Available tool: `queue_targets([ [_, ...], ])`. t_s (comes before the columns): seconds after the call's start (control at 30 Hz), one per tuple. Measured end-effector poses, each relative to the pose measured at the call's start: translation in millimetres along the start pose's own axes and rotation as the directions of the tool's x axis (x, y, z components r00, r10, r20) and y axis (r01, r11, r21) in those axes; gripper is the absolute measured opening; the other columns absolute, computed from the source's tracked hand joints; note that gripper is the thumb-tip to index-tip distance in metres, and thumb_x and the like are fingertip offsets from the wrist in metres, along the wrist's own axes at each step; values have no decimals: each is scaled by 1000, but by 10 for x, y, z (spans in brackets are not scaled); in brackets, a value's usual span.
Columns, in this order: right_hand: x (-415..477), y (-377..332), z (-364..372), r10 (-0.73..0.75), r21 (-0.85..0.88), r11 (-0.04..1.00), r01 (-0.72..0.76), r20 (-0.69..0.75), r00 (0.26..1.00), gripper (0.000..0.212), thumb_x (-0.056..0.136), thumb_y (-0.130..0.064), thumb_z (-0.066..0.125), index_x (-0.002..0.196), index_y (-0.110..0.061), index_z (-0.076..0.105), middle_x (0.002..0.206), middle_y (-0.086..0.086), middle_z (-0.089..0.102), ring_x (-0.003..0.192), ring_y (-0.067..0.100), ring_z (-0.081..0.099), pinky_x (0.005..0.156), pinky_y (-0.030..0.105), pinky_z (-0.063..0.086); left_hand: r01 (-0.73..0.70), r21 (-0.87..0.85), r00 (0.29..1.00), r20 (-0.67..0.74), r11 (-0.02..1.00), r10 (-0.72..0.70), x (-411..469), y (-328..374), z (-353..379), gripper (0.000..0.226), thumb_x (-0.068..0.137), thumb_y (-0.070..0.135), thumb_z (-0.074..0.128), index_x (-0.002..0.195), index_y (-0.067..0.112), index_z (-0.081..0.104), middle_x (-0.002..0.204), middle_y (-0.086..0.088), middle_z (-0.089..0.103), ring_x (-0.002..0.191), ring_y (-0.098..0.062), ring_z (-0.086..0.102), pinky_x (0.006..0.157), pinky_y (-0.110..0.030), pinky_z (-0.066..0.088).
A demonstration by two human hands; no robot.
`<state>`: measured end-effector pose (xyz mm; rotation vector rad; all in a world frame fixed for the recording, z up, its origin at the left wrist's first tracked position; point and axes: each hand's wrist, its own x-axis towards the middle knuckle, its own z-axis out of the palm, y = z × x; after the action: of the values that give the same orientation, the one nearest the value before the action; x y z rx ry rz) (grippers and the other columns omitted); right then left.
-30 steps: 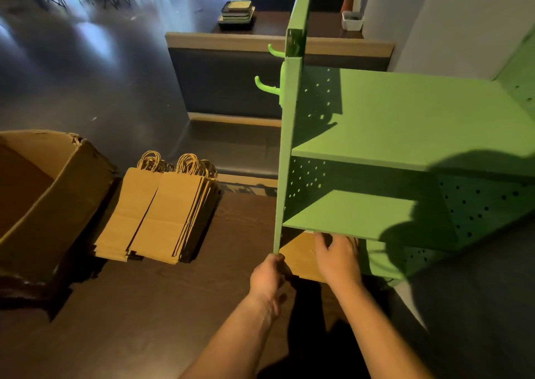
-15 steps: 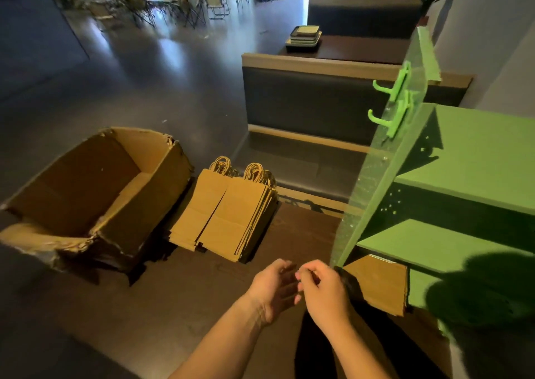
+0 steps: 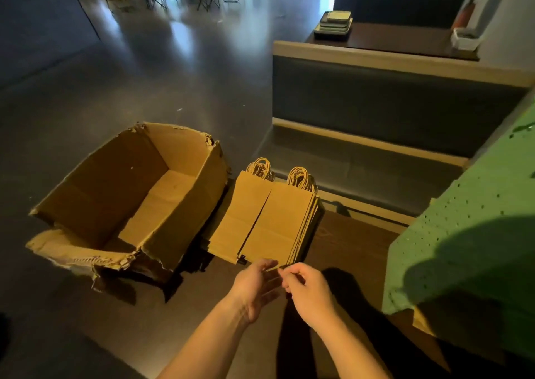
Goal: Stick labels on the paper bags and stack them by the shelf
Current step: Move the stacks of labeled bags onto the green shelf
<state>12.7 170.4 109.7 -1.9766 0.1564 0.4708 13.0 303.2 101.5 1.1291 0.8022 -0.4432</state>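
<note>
Two stacks of flat brown paper bags (image 3: 269, 222) with twine handles lie on the dark floor, straight ahead of me. My left hand (image 3: 254, 286) and my right hand (image 3: 308, 293) meet just in front of the stacks' near edge. A thin pale label strip (image 3: 272, 269), seen edge-on, sits between my left thumb and fingers. My right fingertips pinch its end. The green perforated shelf (image 3: 463, 234) stands at the right. The corner of one more brown bag (image 3: 424, 323) shows under the shelf.
A torn open cardboard box (image 3: 185, 205) stands to the left of the bag stacks. Behind the bags runs a dark bench with a wooden rim (image 3: 376, 60). A stack of trays (image 3: 334, 25) rests on the table beyond it. Folding chairs stand far back.
My hands have left the bag under the shelf and come together in front of the bag stacks. My view has swung left, so the shelf now fills only the right edge.
</note>
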Motion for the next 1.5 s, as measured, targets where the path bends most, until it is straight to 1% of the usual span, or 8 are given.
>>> queue_targets([
  [0.17, 465, -56, 221, 238, 150, 965, -216, -141, 961, 18, 99, -19, 58, 115, -21, 66, 114, -5, 63, 94, 5, 58, 66, 8, 43, -36, 265, 998, 55, 963, 22, 582, 367, -251, 24, 103, 22, 49, 112, 16, 71, 116, -6, 73, 109, -17, 64, 91, -34, 47],
  [0.37, 1113, 15, 236, 541, 346, 821, -454, -221, 811, 42, 97, -36, 60, 137, -21, 54, 133, 0, 57, 116, 17, 54, 101, 33, 45, -10, 437, 996, 86, 899, -30, 1196, 815, -281, 35, 103, 13, 54, 138, 15, 55, 120, -10, 66, 105, -24, 65, 95, -36, 55],
  [0.5, 1330, 116, 184, 620, 486, 714, -504, -104, 778, 30, 97, -41, 59, 120, -23, 53, 107, -5, 63, 97, 13, 59, 84, 31, 47, -235, 830, 971, 226, 506, 80, 1475, 811, -248, 59, 101, 25, 53, 157, 16, 36, 163, -10, 32, 145, -29, 39, 123, -39, 29],
  [0.67, 1664, 287, 113, 639, 592, 626, -508, -16, 769, 71, 91, -51, 64, 151, -23, 38, 147, 4, 49, 135, 26, 44, 114, 45, 35, -323, 899, 945, 290, 296, 150, 1609, 840, -100, 77, 99, 33, 56, 161, 10, 16, 167, -12, 19, 153, -29, 21, 123, -35, 20],
  [0.9, 2008, 395, 133, 654, 612, 611, -502, -33, 756, 62, 93, -44, 65, 145, -17, 47, 122, -2, 63, 99, 14, 57, 78, 30, 40, -113, 830, 993, 109, 545, 41, 1853, 954, 105, 81, 101, 31, 53, 161, 5, 5, 163, -15, 29, 149, -33, 31, 118, -36, 28],
  [1.13, 2139, 624, 81, 726, 601, 536, -594, 32, 687, 89, 82, -50, 76, 154, -19, 34, 153, 10, 42, 136, 33, 41, 97, 42, 36, 166, 753, 984, -84, 636, -158, 2069, 959, 245, 65, 95, 44, 54, 146, 5, 43, 131, -13, 58, 115, -32, 58, 103, -41, 49],
  [1.3, 2206, 716, 47, 698, 594, 502, -629, 151, 700, 122, 43, -66, 89, 145, -17, 45, 126, 13, 65, 107, 35, 66, 86, 48, 55, 261, 710, 963, -141, 654, -232, 2122, 872, 309, 70, 94, 53, 57, 148, 11, 43, 135, -12, 55, 124, -33, 53, 106, -47, 45],
  [1.5, 1990, 732, -38, 663, 478, 609, -633, 133, 737, 95, 58, -70, 80, 130, -15, 50, 117, 10, 64, 102, 30, 66, 82, 43, 56, 290, 592, 945, -54, 752, -322, 2031, 668, 199, 55, 93, 53, 57, 132, 14, 55, 114, -8, 63, 103, -27, 60, 91, -42, 48],
])
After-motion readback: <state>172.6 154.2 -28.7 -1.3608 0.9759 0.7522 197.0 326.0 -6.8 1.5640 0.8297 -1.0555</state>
